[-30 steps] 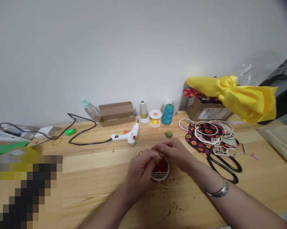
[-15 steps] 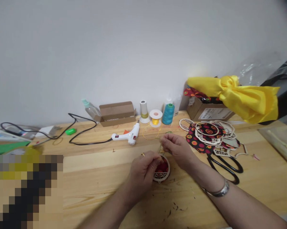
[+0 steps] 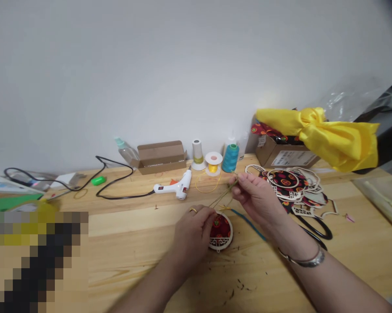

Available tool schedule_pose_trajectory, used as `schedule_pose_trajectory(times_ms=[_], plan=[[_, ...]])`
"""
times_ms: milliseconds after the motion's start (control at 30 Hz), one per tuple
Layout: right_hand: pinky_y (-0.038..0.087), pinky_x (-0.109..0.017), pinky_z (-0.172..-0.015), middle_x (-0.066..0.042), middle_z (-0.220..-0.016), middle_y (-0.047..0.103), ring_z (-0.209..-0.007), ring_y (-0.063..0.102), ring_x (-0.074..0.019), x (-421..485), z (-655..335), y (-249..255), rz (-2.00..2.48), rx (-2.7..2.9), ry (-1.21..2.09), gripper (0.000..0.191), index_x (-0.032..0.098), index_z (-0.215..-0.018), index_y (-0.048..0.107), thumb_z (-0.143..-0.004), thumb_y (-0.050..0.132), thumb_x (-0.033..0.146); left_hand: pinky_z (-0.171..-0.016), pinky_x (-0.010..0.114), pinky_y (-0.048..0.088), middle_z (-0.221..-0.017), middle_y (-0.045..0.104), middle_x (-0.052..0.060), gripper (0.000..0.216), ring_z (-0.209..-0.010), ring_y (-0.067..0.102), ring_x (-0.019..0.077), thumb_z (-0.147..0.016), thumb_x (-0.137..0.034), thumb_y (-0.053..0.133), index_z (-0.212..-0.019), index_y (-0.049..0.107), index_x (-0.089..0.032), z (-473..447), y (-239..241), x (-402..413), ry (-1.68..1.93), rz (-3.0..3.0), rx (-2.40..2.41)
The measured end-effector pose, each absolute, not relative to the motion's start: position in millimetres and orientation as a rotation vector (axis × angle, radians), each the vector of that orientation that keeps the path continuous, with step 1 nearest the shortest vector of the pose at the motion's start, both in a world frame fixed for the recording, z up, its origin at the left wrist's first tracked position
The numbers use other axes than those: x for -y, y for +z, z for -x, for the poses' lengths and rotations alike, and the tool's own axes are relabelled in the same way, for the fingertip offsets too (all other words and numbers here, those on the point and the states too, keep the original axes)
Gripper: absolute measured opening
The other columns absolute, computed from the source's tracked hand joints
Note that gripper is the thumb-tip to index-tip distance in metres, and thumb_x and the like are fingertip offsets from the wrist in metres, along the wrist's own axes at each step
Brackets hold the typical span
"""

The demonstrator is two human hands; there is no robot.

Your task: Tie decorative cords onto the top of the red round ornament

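Olive cord (image 3: 222, 195) above round ornament (image 3: 222, 228).
Right hand (image 3: 255, 195) pinches cord; left hand (image 3: 194, 228) overlaps ornament's left rim, grip undetermined. Ornament lies well in from far edge of table (image 3: 131, 243).

Away goes the right hand (image 3: 259, 198), up and right of the disc (image 3: 220, 227), stretching the cord (image 3: 223, 194) longer, and a blue strand (image 3: 249, 224) appears just right of it!

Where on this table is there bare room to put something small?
Bare wood lies between the black cord and left hand, and between the right forearm and packet. It is crowded by the spools and glue gun and around the frames.
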State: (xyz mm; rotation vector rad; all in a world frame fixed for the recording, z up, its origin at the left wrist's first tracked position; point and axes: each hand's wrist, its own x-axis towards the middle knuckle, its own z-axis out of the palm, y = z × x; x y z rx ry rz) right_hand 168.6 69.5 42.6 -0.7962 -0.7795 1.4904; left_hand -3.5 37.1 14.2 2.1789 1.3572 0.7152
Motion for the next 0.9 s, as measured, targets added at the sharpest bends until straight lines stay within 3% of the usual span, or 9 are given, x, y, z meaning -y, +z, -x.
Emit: schedule_pose_trajectory(times_ms=[267, 433, 567, 667, 767, 833, 900], plan=[[0.04, -0.015, -0.046, 0.001, -0.066, 0.056, -0.051, 0.048, -0.0038, -70.7, -175.0, 72.2, 0.826, 0.764, 1.411, 0.015, 0.014, -0.065, 0.059, -0.067, 0.069, 0.026, -0.073, 0.033, 0.041, -0.08, 0.063, 0.005, 0.023, -0.08, 0.053, 0.0197, -0.084, -0.023, 0.04, -0.08, 0.063, -0.02, 4.7, 17.6, -38.9, 0.749, -2.201, -1.392], [0.042, -0.017, -0.049, 0.001, -0.068, 0.058, -0.054, 0.051, -0.005, -78.0, -178.4, 98.5, 0.831, 0.922, 1.312, 0.014, 0.016, -0.065, 0.059, -0.068, 0.068, 0.025, -0.089, 0.044, 0.034, -0.107, 0.056, 0.009, 0.017, -0.101, 0.046, 0.0245, -0.079, -0.019, 0.048, -0.069, 0.062, -0.018, 6.5, 18.1, -41.0, 0.985, -2.168, -1.474], [0.041, -0.019, -0.05, 0.0, -0.065, 0.059, -0.054, 0.051, -0.0064, -85.5, -176.5, 112.5, 0.843, 1.089, 1.27, 0.014, 0.016, -0.068, 0.06, -0.071, 0.065, 0.028, -0.091, 0.045, 0.031, -0.116, 0.048, 0.012, 0.012, -0.109, 0.039, 0.027, -0.076, -0.02, 0.052, -0.067, 0.058, -0.017, 8.2, 21.1, -41.4, 1.208, -2.038, -1.554], [0.039, -0.021, -0.05, -0.001, -0.062, 0.06, -0.052, 0.05, -0.007, -87.7, -168.0, 119.8, 0.867, 1.187, 1.224, 0.015, 0.015, -0.069, 0.059, -0.074, 0.062, 0.029, -0.073, 0.034, 0.04, -0.087, 0.057, 0.007, 0.013, -0.085, 0.051, 0.0204, -0.077, -0.026, 0.052, -0.068, 0.056, -0.017, 8.7, 27.6, -40.4, 1.244, -1.757, -1.391], [0.04, -0.022, -0.052, -0.001, -0.06, 0.06, -0.053, 0.052, -0.0086, -81.5, -151.5, 122.0, 0.944, 1.316, 1.151, 0.014, 0.015, -0.07, 0.058, -0.077, 0.058, 0.027, -0.047, 0.022, 0.032, -0.055, 0.053, 0.0, 0.027, -0.047, 0.043, 0.0101, -0.079, -0.037, 0.05, -0.066, 0.058, -0.015, 8.9, 35.4, -38.1, 0.978, -1.331, -1.036], [0.041, -0.024, -0.053, -0.001, -0.059, 0.06, -0.054, 0.052, -0.0097, -71.1, -138.3, 118.4, 1.012, 1.446, 1.095, 0.013, 0.016, -0.069, 0.057, -0.079, 0.054, 0.025, -0.04, 0.021, 0.024, -0.056, 0.059, 0.003, 0.038, -0.039, 0.038, 0.007, -0.08, -0.045, 0.044, -0.073, 0.062, -0.012, 9.4, 39.7, -37.0, 0.828, -1.039, -0.833], [0.041, -0.024, -0.055, 0.0, -0.059, 0.058, -0.055, 0.052, -0.0102, -56.2, -126.8, 110.2, 1.073, 1.623, 1.006, 0.014, 0.017, -0.067, 0.056, -0.08, 0.052, 0.021, -0.04, 0.021, 0.026, -0.065, 0.064, 0.008, 0.048, -0.042, 0.046, 0.0091, -0.079, -0.052, 0.04, -0.077, 0.064, -0.011, 10.2, 42.7, -36.9, 0.772, -0.811, -0.694]])
